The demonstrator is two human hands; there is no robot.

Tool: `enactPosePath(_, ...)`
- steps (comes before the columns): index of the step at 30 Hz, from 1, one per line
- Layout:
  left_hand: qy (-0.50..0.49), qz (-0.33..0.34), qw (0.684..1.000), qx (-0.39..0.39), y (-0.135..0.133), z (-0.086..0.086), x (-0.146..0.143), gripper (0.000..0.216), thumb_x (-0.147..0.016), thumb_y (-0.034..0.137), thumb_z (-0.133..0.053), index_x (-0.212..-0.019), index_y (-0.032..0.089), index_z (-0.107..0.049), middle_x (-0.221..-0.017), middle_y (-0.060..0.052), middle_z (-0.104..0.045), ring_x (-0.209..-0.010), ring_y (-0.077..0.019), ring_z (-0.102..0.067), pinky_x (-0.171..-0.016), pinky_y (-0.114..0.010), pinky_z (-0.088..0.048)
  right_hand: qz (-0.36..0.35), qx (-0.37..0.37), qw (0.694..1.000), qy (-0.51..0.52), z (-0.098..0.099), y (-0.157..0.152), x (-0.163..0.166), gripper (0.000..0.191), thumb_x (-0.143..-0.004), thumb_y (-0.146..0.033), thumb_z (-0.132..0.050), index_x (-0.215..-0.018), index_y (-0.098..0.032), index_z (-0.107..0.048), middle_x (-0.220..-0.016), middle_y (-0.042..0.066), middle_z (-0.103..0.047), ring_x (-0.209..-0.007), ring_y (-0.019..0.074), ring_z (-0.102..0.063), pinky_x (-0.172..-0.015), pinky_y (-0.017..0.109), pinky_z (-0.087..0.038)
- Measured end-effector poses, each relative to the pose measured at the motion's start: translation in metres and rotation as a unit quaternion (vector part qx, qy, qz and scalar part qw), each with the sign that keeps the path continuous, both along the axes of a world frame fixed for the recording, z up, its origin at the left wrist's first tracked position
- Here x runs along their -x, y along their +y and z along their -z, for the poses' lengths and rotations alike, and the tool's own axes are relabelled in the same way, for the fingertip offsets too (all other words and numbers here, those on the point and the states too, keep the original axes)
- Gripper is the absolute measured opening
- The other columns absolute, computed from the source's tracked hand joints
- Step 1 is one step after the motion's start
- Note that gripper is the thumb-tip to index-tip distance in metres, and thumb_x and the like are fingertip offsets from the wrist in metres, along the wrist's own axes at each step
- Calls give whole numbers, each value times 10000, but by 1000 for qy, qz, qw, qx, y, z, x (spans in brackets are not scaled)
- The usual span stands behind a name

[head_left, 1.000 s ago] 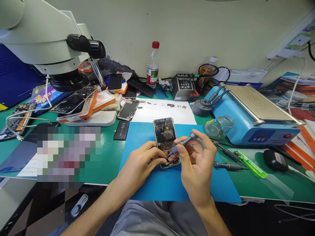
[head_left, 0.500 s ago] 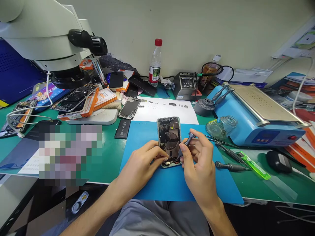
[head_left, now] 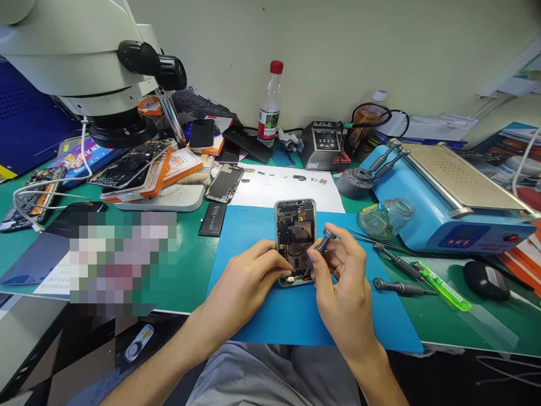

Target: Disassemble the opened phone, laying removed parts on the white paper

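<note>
We had a slender grey metal screwdriver (head_left: pixel 324 242) pinched in our right hand (head_left: pixel 343 270), an opened, pale-rimmed rectangular phone (head_left: pixel 296 234) just left, long axis near-to-far on the flat blue mat (head_left: pixel 274 324), our left hand (head_left: pixel 253 273) at its near-left edge, hold unclear.

Right fingers (head_left: pixel 322 265) around a screwdriver (head_left: pixel 325 241): grey, metal-looking, satin sheen. At the left fingers (head_left: pixel 275 261), opened phone (head_left: pixel 302 234): smooth pale rim; interior mostly dull black with small metallic glints. Beneath both sets of fingers, mat (head_left: pixel 291 322): smooth, matt blue. Left of them, bare worktop (head_left: pixel 186 270): green, smooth, faint sheen. Beyond the fingers, sheet (head_left: pixel 274 192): white matt paper; farther, bottle (head_left: pixel 271 101): clear glossy plastic. Right of the fingers, jar (head_left: pixel 389 217): shiny clear glass. Below the fingers, trousers (head_left: pixel 262 375): matt grey cloth, creased.
</note>
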State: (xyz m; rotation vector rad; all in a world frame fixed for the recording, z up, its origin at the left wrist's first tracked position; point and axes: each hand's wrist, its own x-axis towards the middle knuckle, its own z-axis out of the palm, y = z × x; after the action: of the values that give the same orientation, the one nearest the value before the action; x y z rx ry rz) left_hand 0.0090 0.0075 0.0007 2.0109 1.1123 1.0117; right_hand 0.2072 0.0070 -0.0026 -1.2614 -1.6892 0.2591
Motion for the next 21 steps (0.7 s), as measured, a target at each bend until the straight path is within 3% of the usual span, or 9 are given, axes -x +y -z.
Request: enactPosePath(21,23,-3,1000,-2,0,-3,0,143,-1086,80,-647,-1043,204,-704,-1102,-20,-705,-961,-166,-732,-823,-247,-530,-15,22,1000,-8,2,1,-1,465,-1149,-306,-564,-1607,-280,-488,-1197,101,-775,-954,227,-799,-749,353,-690)
